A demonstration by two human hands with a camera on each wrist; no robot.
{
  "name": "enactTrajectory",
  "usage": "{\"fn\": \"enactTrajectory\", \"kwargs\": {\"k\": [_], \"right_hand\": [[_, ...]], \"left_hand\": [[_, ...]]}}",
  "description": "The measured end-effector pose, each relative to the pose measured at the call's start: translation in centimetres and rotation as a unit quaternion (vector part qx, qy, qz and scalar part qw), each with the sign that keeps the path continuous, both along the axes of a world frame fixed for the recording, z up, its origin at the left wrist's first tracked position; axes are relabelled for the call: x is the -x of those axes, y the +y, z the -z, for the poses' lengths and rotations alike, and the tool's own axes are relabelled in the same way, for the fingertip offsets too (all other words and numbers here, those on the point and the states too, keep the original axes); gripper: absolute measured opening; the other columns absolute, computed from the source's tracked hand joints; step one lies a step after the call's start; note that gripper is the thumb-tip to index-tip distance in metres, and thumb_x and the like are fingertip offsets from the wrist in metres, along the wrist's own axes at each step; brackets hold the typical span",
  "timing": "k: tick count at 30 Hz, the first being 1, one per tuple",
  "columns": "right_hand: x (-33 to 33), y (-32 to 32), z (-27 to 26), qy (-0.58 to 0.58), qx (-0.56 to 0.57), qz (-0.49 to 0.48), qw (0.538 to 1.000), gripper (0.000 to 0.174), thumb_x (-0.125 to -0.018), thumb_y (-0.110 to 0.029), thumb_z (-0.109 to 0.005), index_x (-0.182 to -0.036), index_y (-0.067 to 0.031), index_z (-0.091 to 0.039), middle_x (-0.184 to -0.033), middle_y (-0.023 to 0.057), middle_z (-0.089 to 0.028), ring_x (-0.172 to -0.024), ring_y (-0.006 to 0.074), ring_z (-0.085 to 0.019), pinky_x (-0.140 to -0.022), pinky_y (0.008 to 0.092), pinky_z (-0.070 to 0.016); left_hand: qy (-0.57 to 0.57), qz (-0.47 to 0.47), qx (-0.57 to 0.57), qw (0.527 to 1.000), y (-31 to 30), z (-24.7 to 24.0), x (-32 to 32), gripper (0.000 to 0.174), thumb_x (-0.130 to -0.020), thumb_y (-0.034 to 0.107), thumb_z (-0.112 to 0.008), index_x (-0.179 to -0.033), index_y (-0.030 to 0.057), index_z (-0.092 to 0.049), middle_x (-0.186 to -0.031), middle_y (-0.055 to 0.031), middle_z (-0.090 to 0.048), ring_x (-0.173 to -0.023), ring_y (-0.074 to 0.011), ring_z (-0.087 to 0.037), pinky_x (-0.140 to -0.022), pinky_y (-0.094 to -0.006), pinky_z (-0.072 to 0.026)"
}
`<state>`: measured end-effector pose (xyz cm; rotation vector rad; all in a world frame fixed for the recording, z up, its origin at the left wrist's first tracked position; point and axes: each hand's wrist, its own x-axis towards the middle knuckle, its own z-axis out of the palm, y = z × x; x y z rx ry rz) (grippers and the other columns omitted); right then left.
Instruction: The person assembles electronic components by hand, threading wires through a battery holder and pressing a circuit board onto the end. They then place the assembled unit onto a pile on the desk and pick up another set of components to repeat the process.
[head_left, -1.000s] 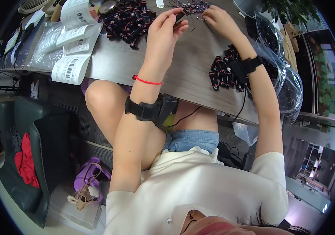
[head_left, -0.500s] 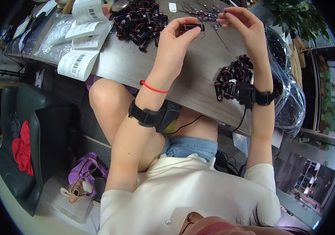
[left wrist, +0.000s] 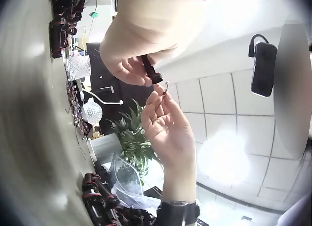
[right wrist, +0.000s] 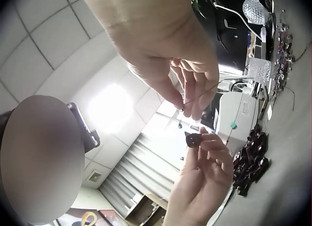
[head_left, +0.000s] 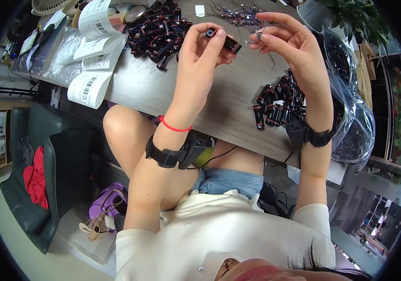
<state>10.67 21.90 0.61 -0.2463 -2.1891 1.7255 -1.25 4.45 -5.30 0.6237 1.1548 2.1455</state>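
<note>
In the head view the left hand [head_left: 198,61] holds a black cylinder with red rings [head_left: 232,44] between thumb and fingers, tilted down to the right. Just right of it, the right hand [head_left: 301,54] pinches a tiny part with thin wires [head_left: 259,36] between thumb and fingertips. The left wrist view shows the cylinder's end [left wrist: 156,78] close above the tiny part [left wrist: 166,87], apart from it. From the right wrist, the cylinder [right wrist: 193,140] is seen end-on in the left hand [right wrist: 202,184], and a thin wire runs across the right hand's fingers [right wrist: 199,94].
A heap of black cylinders [head_left: 156,35] lies at the back left of the table [head_left: 139,84], a smaller group [head_left: 275,105] at the right. Tiny wired parts [head_left: 240,16] lie behind the hands. Barcode label sheets [head_left: 88,86] hang over the left edge; a clear bag [head_left: 355,126] stands right.
The right hand has come away from the pile of tiny parts with one pinched, then moved nearer the left hand. The left hand's cylinder has turned, its right end now lower.
</note>
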Motion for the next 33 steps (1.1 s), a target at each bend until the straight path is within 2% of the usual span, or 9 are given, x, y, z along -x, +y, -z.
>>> {"fn": "enactTrajectory", "kwargs": {"k": [5, 9, 12, 16, 20, 21, 24, 29, 33], "right_hand": [[-0.4, -0.8, -0.6, 0.006, 0.038, -0.012, 0.999, 0.025, -0.099, -0.01, -0.065, -0.122, 0.001, -0.067, -0.106, 0.0108, -0.074, -0.098, 0.0168, -0.072, -0.087, 0.0274, -0.0549], [-0.9, -1.7, -0.5, 0.035, 0.09, -0.002, 0.995, 0.022, -0.098, -0.01, -0.066, -0.118, 0.0003, -0.067, -0.106, 0.0093, -0.074, -0.095, 0.0135, -0.069, -0.082, 0.025, -0.0529], [-1.0, -2.3, -0.7, 0.04, 0.087, -0.002, 0.995, 0.022, -0.097, -0.009, -0.068, -0.117, 0.0, -0.067, -0.105, 0.009, -0.074, -0.091, 0.0109, -0.067, -0.076, 0.023, -0.0501], [-0.7, -3.6, -1.5, 0.022, 0.039, -0.025, 0.999, 0.021, -0.096, -0.008, -0.069, -0.115, -0.0004, -0.068, -0.104, 0.0086, -0.074, -0.087, 0.0093, -0.065, -0.072, 0.0215, -0.0468], [-0.3, -3.8, -1.0, 0.026, 0.062, -0.01, 0.998, 0.019, -0.095, -0.008, -0.071, -0.112, -0.0005, -0.07, -0.103, 0.0075, -0.073, -0.086, 0.0092, -0.065, -0.071, 0.0212, -0.0465], [-0.3, -3.8, -1.1, 0.026, 0.062, -0.01, 0.998, 0.019, -0.095, -0.008, -0.071, -0.112, -0.0005, -0.07, -0.103, 0.0075, -0.073, -0.086, 0.0092, -0.065, -0.071, 0.0212, -0.0465], [-0.5, -4.0, -1.4, 0.0, 0.078, -0.016, 0.997, 0.017, -0.094, -0.014, -0.074, -0.108, -0.0037, -0.074, -0.098, 0.0031, -0.074, -0.08, 0.0073, -0.063, -0.07, 0.0215, -0.0459], [-0.6, -3.8, -0.5, 0.024, 0.087, -0.008, 0.996, 0.023, -0.095, -0.015, -0.073, -0.114, -0.0039, -0.074, -0.097, 0.0063, -0.075, -0.086, 0.0095, -0.063, -0.08, 0.0247, -0.0489], [-0.6, -3.7, 0.4, 0.095, -0.041, 0.051, 0.993, 0.017, -0.091, 0.0, -0.072, -0.108, 0.0009, -0.073, -0.106, 0.0039, -0.067, -0.096, 0.0088, -0.062, -0.085, 0.0221, -0.0459]], "left_hand": [[0.046, 0.004, 0.039, 0.998, 0.1, -0.6, -0.5, 0.019, -0.107, 0.021, -0.057, -0.114, 0.0033, -0.055, -0.105, -0.0092, -0.07, -0.081, -0.0129, -0.068, -0.075, -0.027, -0.0576], [0.008, -0.015, -0.035, 0.999, 0.7, 0.0, -1.3, 0.016, -0.107, 0.019, -0.055, -0.11, 0.0031, -0.051, -0.106, -0.0122, -0.068, -0.077, -0.0119, -0.067, -0.066, -0.0278, -0.055], [0.193, 0.048, 0.105, 0.974, -0.5, 0.1, -0.4, 0.017, -0.106, 0.017, -0.056, -0.108, 0.002, -0.048, -0.094, -0.0133, -0.067, -0.069, -0.0113, -0.062, -0.058, -0.0303, -0.0488], [0.317, 0.034, 0.19, 0.928, -0.5, -0.2, -1.3, 0.02, -0.103, 0.016, -0.059, -0.11, 0.0011, -0.048, -0.079, -0.011, -0.064, -0.061, -0.0118, -0.055, -0.056, -0.0313, -0.0432], [0.454, -0.079, 0.028, 0.887, 1.1, 0.3, -0.7, 0.024, -0.102, 0.017, -0.063, -0.112, 0.0008, -0.049, -0.066, -0.0069, -0.058, -0.059, -0.0124, -0.052, -0.057, -0.0304, -0.0429], [0.454, -0.079, 0.027, 0.887, 0.9, 0.0, -0.7, 0.024, -0.102, 0.017, -0.063, -0.112, 0.0008, -0.049, -0.066, -0.0069, -0.058, -0.059, -0.0124, -0.052, -0.057, -0.0304, -0.0429], [0.284, -0.014, 0.101, 0.953, -0.6, -1.1, -0.9, 0.021, -0.101, 0.014, -0.063, -0.114, 0.0005, -0.052, -0.07, -0.0095, -0.06, -0.06, -0.0182, -0.058, -0.058, -0.0312, -0.0443], [0.265, 0.007, 0.091, 0.96, -1.4, -2.0, -1.4, 0.016, -0.101, 0.01, -0.061, -0.112, 0.0001, -0.055, -0.074, -0.0133, -0.063, -0.062, -0.0255, -0.063, -0.059, -0.0328, -0.0464], [0.348, -0.004, 0.068, 0.935, -1.3, -2.2, -1.5, 0.015, -0.099, 0.007, -0.061, -0.112, 0.0002, -0.056, -0.077, -0.0157, -0.065, -0.064, -0.0297, -0.065, -0.059, -0.0341, -0.0481]]}}
